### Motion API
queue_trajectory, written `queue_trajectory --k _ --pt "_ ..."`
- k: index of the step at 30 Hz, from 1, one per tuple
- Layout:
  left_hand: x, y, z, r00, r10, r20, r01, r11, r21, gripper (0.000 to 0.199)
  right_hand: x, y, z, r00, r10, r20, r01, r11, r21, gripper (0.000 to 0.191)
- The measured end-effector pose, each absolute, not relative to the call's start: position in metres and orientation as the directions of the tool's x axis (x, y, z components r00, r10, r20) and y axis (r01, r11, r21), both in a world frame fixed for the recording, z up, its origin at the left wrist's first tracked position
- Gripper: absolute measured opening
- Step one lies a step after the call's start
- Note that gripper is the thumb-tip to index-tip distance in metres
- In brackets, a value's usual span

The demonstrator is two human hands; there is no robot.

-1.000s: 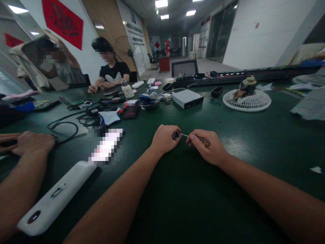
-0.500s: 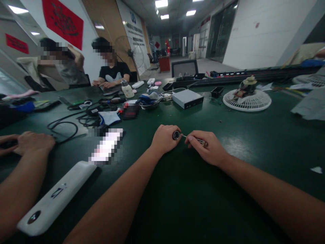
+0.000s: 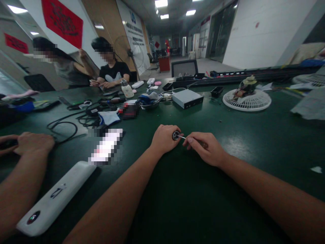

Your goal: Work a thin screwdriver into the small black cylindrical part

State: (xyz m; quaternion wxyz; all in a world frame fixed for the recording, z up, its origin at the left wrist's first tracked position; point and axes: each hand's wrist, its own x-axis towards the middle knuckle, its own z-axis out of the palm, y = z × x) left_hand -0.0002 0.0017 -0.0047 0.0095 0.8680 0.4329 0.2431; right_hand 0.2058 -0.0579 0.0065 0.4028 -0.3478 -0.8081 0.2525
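Observation:
My left hand [image 3: 164,139] rests on the dark green bench top, its fingers shut around a small round black part with a metal rim [image 3: 175,135]. My right hand [image 3: 207,149] pinches a small screwdriver [image 3: 181,137], with the handle mostly hidden in my fingers. Its thin steel shaft reaches the round part, and the tip appears to sit in its centre, though the view is too small to be sure.
Another person's hands [image 3: 30,144] lie at the bench's left, near a black cable [image 3: 62,127], a white elongated device [image 3: 56,193] and a blurred screen [image 3: 106,145]. A silver box [image 3: 188,98] and a white fan guard [image 3: 246,100] stand ahead.
My right hand has moved slightly left, bringing the screwdriver handle further into my fingers. A person at the back left has moved from the foreground of that corner.

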Motion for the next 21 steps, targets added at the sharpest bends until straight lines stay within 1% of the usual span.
queue_trajectory --k 3,7,9,13,16,19,21 --pt "-0.0001 0.0016 -0.0045 0.514 0.754 0.409 0.744 -0.629 0.225 0.022 0.2065 -0.0583 0.0062 -0.46 0.753 0.471 0.347 0.64 -0.685 0.031" --pt "0.0003 0.0019 -0.0049 0.509 0.757 0.41 0.751 -0.623 0.218 0.019 0.2066 -0.0578 0.0072 -0.373 0.779 0.504 0.421 0.627 -0.656 0.037" --pt "0.0002 0.002 -0.0052 0.504 0.757 0.416 0.753 -0.621 0.216 0.019 0.2061 -0.0572 0.0072 -0.362 0.788 0.497 0.432 0.615 -0.66 0.035" --pt "-0.0003 0.002 -0.0055 0.502 0.756 0.42 0.752 -0.621 0.219 0.021 0.2056 -0.0575 0.0069 -0.443 0.776 0.449 0.352 0.612 -0.709 0.027" --pt "0.0 0.0017 -0.005 0.512 0.754 0.412 0.75 -0.626 0.214 0.022 0.2063 -0.0584 0.008 -0.476 0.76 0.441 0.327 0.619 -0.714 0.029" --pt "0.0006 0.0015 -0.0043 0.516 0.756 0.403 0.752 -0.625 0.209 0.021 0.2069 -0.0587 0.009 -0.408 0.781 0.473 0.382 0.617 -0.688 0.037" --pt "0.0007 0.0015 -0.0039 0.508 0.762 0.4 0.756 -0.618 0.217 0.02 0.2066 -0.0584 0.0084 -0.357 0.799 0.484 0.41 0.6 -0.687 0.038"
